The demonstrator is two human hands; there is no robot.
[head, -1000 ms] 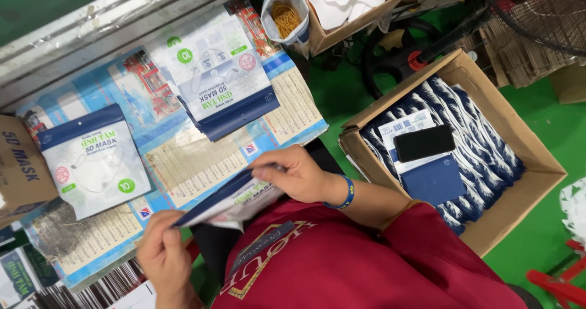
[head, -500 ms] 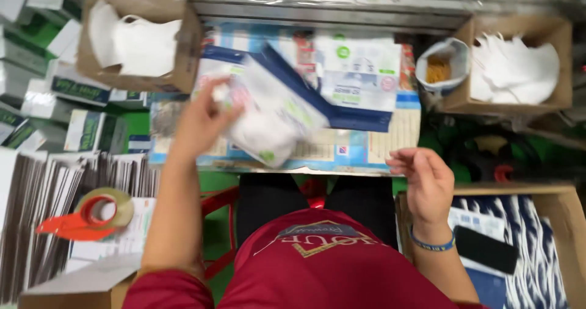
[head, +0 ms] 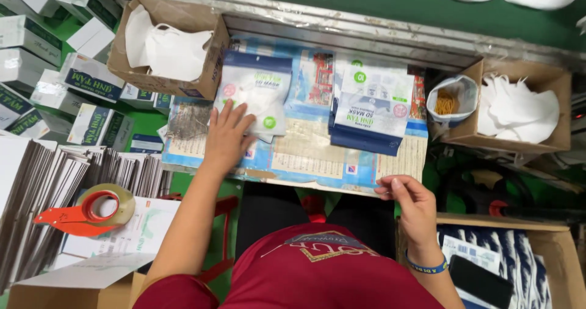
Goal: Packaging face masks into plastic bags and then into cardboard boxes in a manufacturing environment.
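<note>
My left hand (head: 227, 135) lies flat, fingers spread, on a white mask pouch with a dark blue top (head: 255, 95) on the small work table (head: 317, 159). A stack of the same pouches (head: 371, 104) lies to the right of it. My right hand (head: 408, 200) hovers at the table's near right edge with its fingers loosely curled and nothing in it. A blue band circles that wrist.
Cardboard boxes of white masks stand at back left (head: 168, 43) and right (head: 519, 107), with a small bag of yellow bits (head: 450, 101) between. Printed cartons (head: 61, 77), flat folded cartons (head: 73, 181) and a red tape dispenser (head: 85, 208) lie left. A box with a phone (head: 494, 272) stands lower right.
My left hand carried the pouch from in front of me and laid it flat on the table's left side. My right hand let go and drew back to the table's edge.
</note>
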